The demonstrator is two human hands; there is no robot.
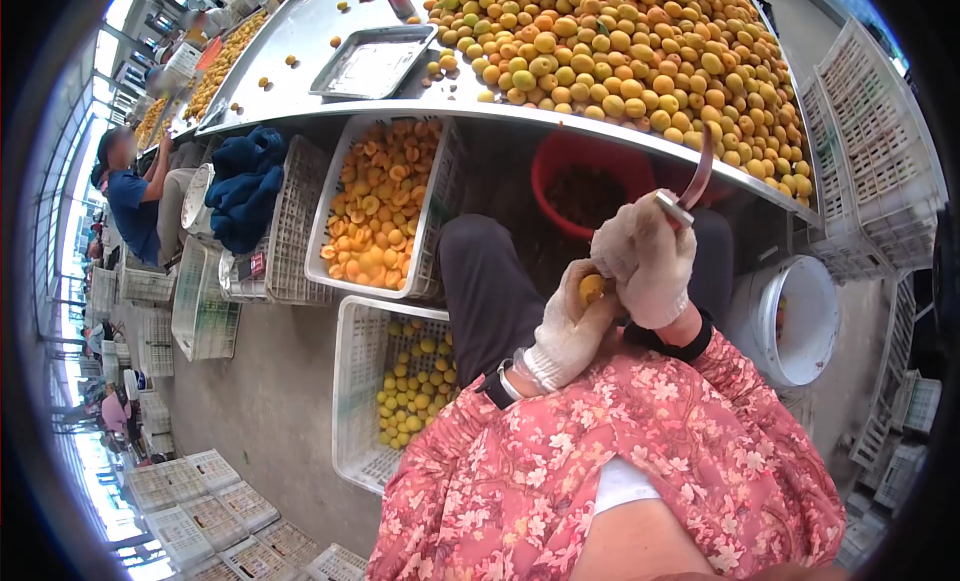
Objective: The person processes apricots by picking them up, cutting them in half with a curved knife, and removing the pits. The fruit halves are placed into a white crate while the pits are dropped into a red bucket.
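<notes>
My left hand (pixel 565 339), in a whitish knit glove, is closed around a yellow-orange apricot (pixel 592 289) just above my lap. Right beside it, my right hand (pixel 645 259), gloved too, is wrapped around a curved knife (pixel 697 173); its reddish-brown hooked blade sticks up past the fist, with a pale metal piece at its base. The two hands touch, and the lower fingers of the right one lie against the apricot. Ahead, a large heap of whole apricots (pixel 620 56) covers much of the metal table (pixel 270 76).
A metal tray (pixel 375 61) lies on the table. Below stand a crate of halved apricots (pixel 375 211), a crate of whole yellow-green fruit (pixel 355 381) and a red basin (pixel 560 171). A white bucket (pixel 800 321) is at my right. A co-worker (pixel 135 196) sits far left.
</notes>
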